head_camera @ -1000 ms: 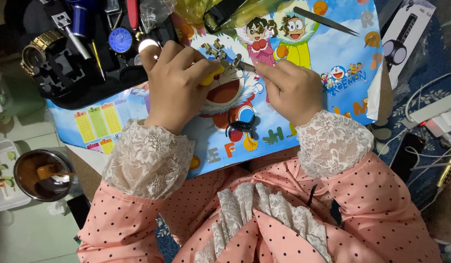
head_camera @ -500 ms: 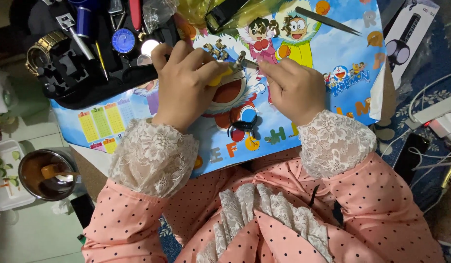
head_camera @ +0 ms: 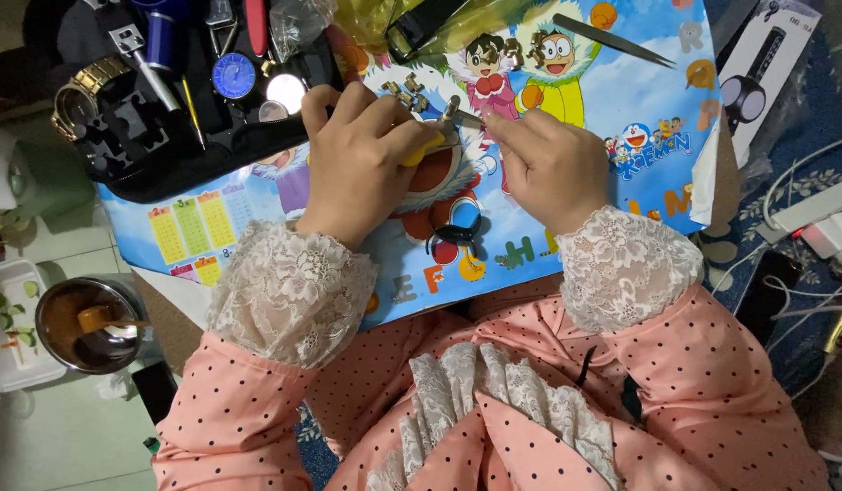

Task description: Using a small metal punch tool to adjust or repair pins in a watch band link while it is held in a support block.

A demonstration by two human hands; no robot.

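The left hand [head_camera: 357,164] is shut tight around a small tool [head_camera: 436,136] with a yellow handle and a metal tip. The right hand [head_camera: 548,164] pinches something thin and metal right beside that tip, but I cannot tell what the thin part is. The two hands meet over a bright cartoon mat [head_camera: 621,100]. It looks like the person is fixing a tiny watch part with the tool, right in the middle of the job. The next move likely needs slow, steady fingers so the tip stays on its spot. A little black piece [head_camera: 457,235] lies on the mat, just below the hands. A black tray [head_camera: 166,136] of tools and watch bits sits off to the left, and tweezers [head_camera: 612,41] lie further up the mat.
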